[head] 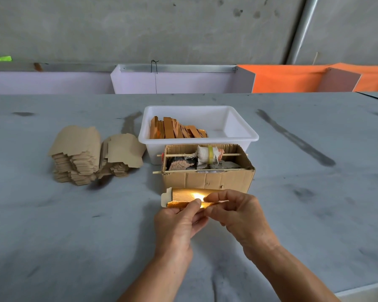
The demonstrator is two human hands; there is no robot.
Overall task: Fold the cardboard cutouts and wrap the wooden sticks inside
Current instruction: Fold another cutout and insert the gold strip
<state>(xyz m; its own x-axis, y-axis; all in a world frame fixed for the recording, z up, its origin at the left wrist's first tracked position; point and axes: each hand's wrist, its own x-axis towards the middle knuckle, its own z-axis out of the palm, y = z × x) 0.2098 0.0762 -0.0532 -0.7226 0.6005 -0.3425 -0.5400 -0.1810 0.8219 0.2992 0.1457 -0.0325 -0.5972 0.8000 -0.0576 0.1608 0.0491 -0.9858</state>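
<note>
A gold-faced cardboard cutout (183, 196) curls into a trough just in front of a brown box, its shiny inside catching the light. My left hand (179, 223) pinches its near edge with thumb and fingers. My right hand (238, 212) pinches the same edge from the right, fingertips meeting the left thumb. A thin stick-like edge shows between the fingers; I cannot tell whether a wooden stick lies inside. Finished orange-gold wrapped pieces (177, 128) lean together in a white tub (244, 136). A heap of flat brown cutouts (92, 153) lies to the left.
The brown cardboard box (207, 180) stands right behind my hands, with two thin sticks across its top and a cloth-wrapped roller (208, 154) on one. The grey table (52, 236) stretches wide on both sides. Lilac and orange panels (288, 78) stand along the far edge.
</note>
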